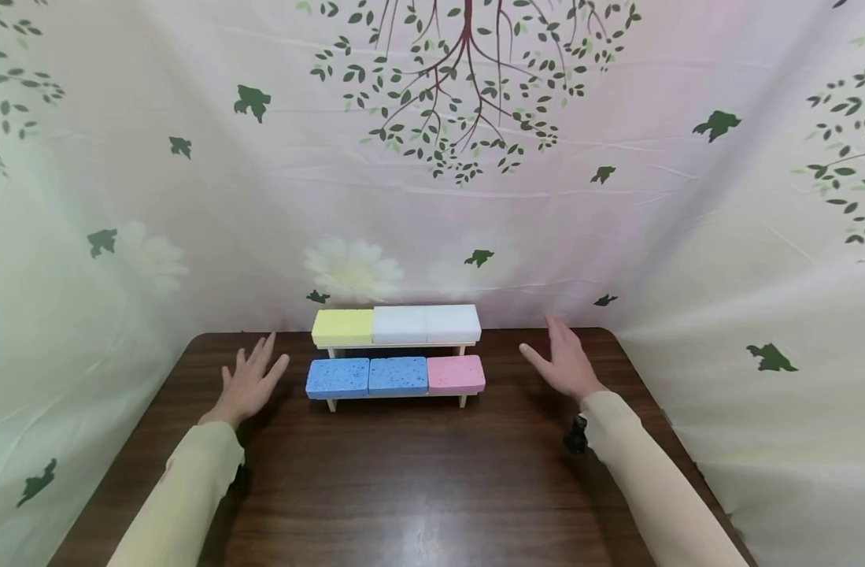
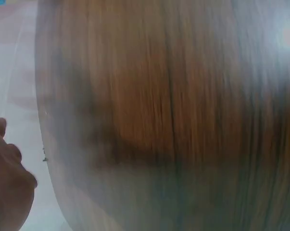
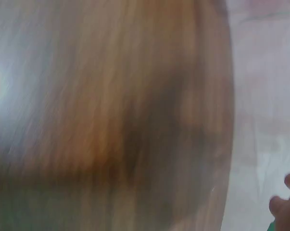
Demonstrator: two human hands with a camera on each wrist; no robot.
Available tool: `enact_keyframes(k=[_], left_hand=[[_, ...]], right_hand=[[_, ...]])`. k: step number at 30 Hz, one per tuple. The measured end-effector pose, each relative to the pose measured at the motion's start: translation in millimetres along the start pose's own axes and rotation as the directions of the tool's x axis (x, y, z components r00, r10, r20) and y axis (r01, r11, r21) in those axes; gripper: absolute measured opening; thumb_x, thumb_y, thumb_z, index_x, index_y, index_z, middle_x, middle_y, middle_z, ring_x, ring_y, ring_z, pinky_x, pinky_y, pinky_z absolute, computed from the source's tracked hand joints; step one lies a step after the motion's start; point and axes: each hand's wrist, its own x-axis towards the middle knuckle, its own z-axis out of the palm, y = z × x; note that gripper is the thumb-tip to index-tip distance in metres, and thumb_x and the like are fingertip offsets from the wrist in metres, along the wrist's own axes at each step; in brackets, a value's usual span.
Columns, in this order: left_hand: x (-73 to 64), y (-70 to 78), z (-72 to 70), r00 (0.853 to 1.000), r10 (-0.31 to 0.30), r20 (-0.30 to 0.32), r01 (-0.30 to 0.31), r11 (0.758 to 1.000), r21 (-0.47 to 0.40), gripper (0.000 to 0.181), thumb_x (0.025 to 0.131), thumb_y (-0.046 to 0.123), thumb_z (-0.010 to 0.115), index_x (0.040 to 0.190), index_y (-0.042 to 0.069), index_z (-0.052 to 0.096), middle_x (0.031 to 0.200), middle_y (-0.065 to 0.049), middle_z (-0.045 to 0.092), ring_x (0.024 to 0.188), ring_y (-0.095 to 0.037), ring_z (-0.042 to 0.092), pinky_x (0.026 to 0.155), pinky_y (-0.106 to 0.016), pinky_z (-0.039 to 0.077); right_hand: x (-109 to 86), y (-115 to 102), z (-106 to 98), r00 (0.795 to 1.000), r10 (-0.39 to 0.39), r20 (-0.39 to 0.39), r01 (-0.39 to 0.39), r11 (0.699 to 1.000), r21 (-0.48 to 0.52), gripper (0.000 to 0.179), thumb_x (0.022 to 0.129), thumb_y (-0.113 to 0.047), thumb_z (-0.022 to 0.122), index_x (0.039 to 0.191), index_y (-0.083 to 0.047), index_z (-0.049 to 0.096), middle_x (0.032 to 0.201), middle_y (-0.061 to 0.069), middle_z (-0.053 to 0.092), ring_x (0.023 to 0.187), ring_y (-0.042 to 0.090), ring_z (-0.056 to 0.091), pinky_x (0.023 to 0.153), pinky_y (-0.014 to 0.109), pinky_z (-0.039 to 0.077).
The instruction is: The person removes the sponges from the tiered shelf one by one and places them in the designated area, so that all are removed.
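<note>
In the head view my left hand (image 1: 244,386) hovers over the left part of the table, fingers spread and holding nothing. My right hand (image 1: 563,366) is held out on the other side, also with nothing in it. Between them stand two low white racks. On the front one lie two blue sponges (image 1: 338,378) (image 1: 398,376) and a pink sponge (image 1: 456,374), side by side. The rear rack bears a yellow block (image 1: 343,327) and two white blocks (image 1: 400,324) (image 1: 453,323). Both hands are apart from the racks. Each wrist view shows only part of its hand at the edge.
The dark wooden table (image 1: 404,465) has rounded far corners. A pale cloth (image 1: 432,213) printed with leaves, birds and flowers hangs behind it and along both sides. A dark wrist-worn device (image 1: 576,435) sits under the right sleeve.
</note>
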Motion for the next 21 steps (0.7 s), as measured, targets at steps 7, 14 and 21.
enact_keyframes(k=[7,14,21], left_hand=[[-2.8,11.2,5.0,0.986,-0.065,0.154,0.114,0.936,-0.332,0.092,0.101,0.079,0.016,0.169,0.022,-0.010,0.176,-0.020,0.000,0.158,-0.053,0.002,0.118,-0.079,0.007],[-2.2,21.6,15.6,0.987,0.064,0.145,0.023,0.848,-0.530,0.082,0.110,0.063,0.029,0.169,0.009,0.011,0.163,-0.027,0.039,0.157,-0.047,0.021,0.122,-0.073,0.015],[-4.3,24.5,32.7,0.975,0.155,0.158,-0.038,0.820,-0.571,0.079,0.105,0.034,0.066,0.165,0.005,0.023,0.162,-0.030,0.038,0.150,-0.048,0.035,0.121,-0.069,0.027]], right_hand=[[14.2,-30.9,0.6,0.995,-0.019,0.095,0.001,0.982,0.188,0.096,0.104,-0.064,0.052,0.169,-0.006,0.010,0.174,0.020,0.017,0.159,0.042,0.019,0.125,0.065,0.020],[22.4,-61.5,4.8,0.989,-0.011,0.149,-0.039,0.945,0.326,0.098,0.102,-0.064,0.057,0.170,-0.012,0.009,0.174,0.016,0.021,0.159,0.040,0.021,0.125,0.064,0.022],[34.1,-80.6,10.3,0.982,-0.019,0.189,-0.061,0.909,0.413,0.103,0.098,-0.065,0.063,0.170,-0.014,0.008,0.173,0.015,0.023,0.157,0.042,0.027,0.124,0.061,0.027]])
